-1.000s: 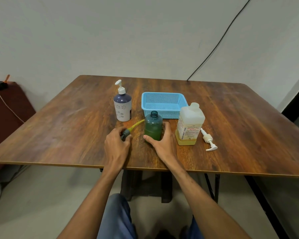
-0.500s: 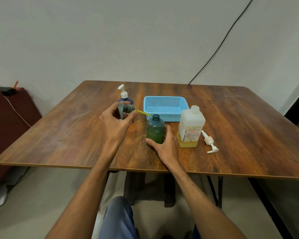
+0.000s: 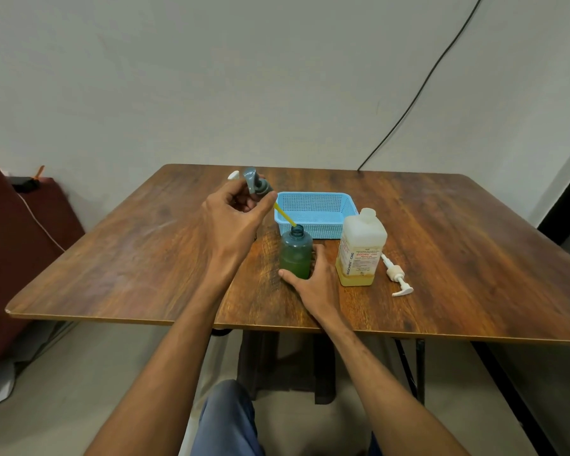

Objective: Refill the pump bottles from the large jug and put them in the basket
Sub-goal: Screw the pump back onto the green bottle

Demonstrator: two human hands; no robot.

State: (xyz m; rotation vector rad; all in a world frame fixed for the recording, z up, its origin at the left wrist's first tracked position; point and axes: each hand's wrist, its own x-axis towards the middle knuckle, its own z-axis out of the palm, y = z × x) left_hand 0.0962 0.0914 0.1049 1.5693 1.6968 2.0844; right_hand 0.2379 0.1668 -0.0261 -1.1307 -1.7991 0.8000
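While the small green translucent plastic bottle (image 3: 295,253) is being kept upright on the brown wooden table (image 3: 458,245), its open neck is being approached by the yellow dip tube (image 3: 284,216) of a grey plastic pump head (image 3: 256,185). That pump head is being pinched between the thumb and curled fingers of the left hand (image 3: 236,218), which is being held above and to the left of the green bottle; the tip of the tube is being shown right at the rim of the neck, and whether it is already inside cannot be told. The base of the green bottle is being clasped by the right hand (image 3: 313,281), thumb in front and fingers wrapped round its right side.

Just behind the green bottle, the light blue perforated plastic basket (image 3: 313,222) is being left with nothing visible inside. Just to the right of the green bottle, the large whitish square jug (image 3: 361,248) with a printed label is being left standing, uncapped, a shallow layer of yellow liquid showing at its bottom. Farther right of the green bottle, beyond the jug, a white pump head (image 3: 397,277) is being left lying on its side. To the upper left of the green bottle, the view is being blocked by the left hand, so that only a white spout tip (image 3: 233,175) of something behind it is being shown.
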